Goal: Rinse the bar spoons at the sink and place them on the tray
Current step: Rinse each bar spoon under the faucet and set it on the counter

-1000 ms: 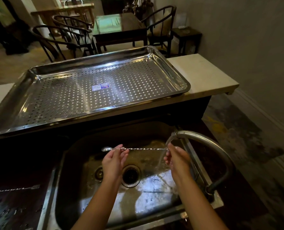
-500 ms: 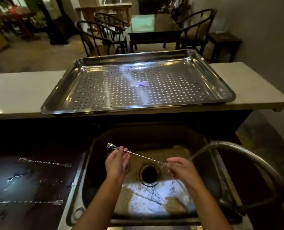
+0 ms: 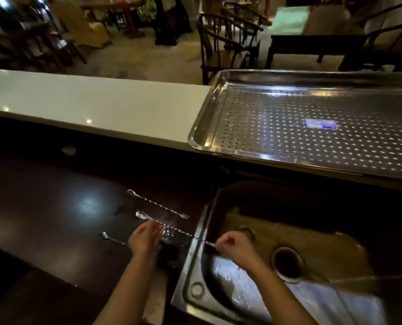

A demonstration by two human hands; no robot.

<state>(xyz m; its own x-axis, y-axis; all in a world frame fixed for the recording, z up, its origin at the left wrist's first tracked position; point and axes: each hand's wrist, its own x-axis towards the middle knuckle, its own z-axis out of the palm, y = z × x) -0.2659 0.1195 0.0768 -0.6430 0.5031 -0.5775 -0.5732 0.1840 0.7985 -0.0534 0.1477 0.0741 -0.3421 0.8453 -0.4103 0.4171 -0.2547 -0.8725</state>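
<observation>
I hold a long twisted bar spoon (image 3: 179, 231) level between both hands, its bowl to the left over the dark counter and its other end at the sink's left rim. My left hand (image 3: 145, 239) pinches it near the bowl; my right hand (image 3: 236, 246) pinches the other end. A second bar spoon (image 3: 157, 204) with a fork end lies on the counter just beyond. A third bar spoon (image 3: 112, 238) lies left of my left hand, partly hidden by it. The perforated steel tray (image 3: 202, 127) sits on the white ledge at the upper right.
The steel sink (image 3: 195, 273) with its drain (image 3: 286, 261) is at the lower right, wet inside. The dark counter (image 3: 54, 207) spreads left, with water spots. The white ledge (image 3: 96, 109) runs behind it. Chairs and tables stand beyond.
The view has swung left. Both hands carried the spoon left, from over the sink's drain to over the counter by the two lying spoons. The tap has left the view.
</observation>
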